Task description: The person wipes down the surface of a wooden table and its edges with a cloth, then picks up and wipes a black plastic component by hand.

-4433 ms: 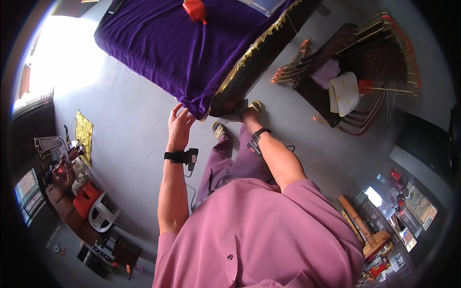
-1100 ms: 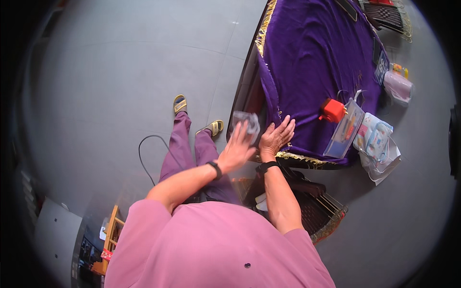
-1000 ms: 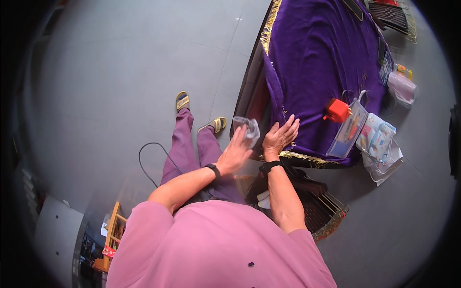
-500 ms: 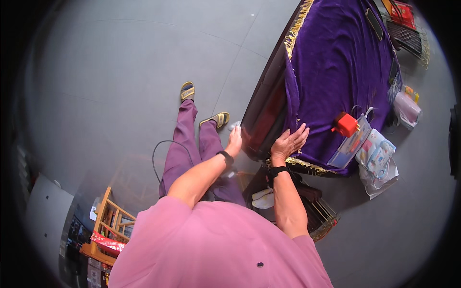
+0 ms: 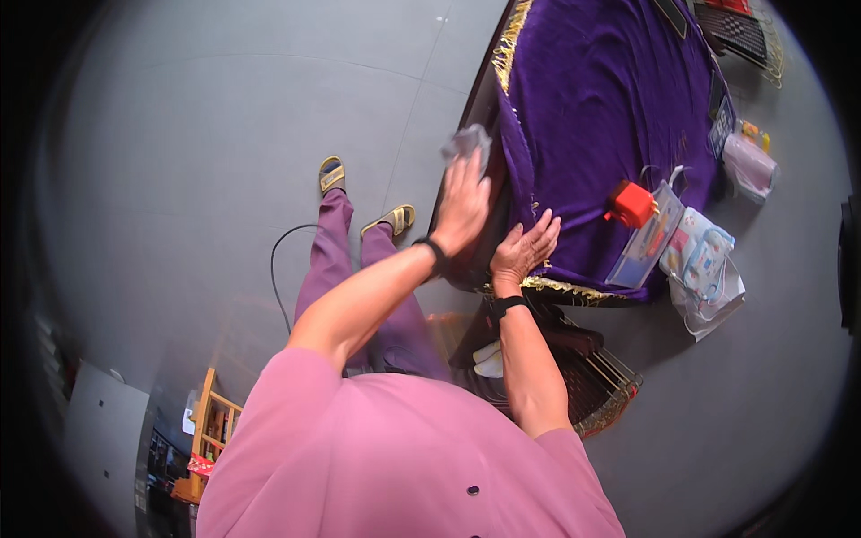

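Observation:
My left hand (image 5: 464,204) presses a crumpled grey cloth (image 5: 470,143) under its fingers against the dark wooden side of a table (image 5: 482,211). The hand and cloth are slightly blurred. Over the table hangs a purple velvet cover (image 5: 601,108) with gold fringe. At the near corner of that cover lies my right hand (image 5: 525,251), open, fingers stretched out, holding nothing. Beside it on the velvet are a red box-like object (image 5: 631,204) and a clear flat plastic case (image 5: 647,242).
A white plastic bag with a blue-patterned pouch (image 5: 704,260) and a pink roll-like item (image 5: 751,169) sit along the table's right edge. Below my right arm stands a dark slatted chair (image 5: 574,377). A thin black cable (image 5: 273,269) loops by my legs. Wooden furniture (image 5: 211,421) stands lower left.
My left hand has moved up and away along the table's side with the grey cloth, which now shows more fully. My right hand stays on the velvet corner. The whole view has shifted slightly.

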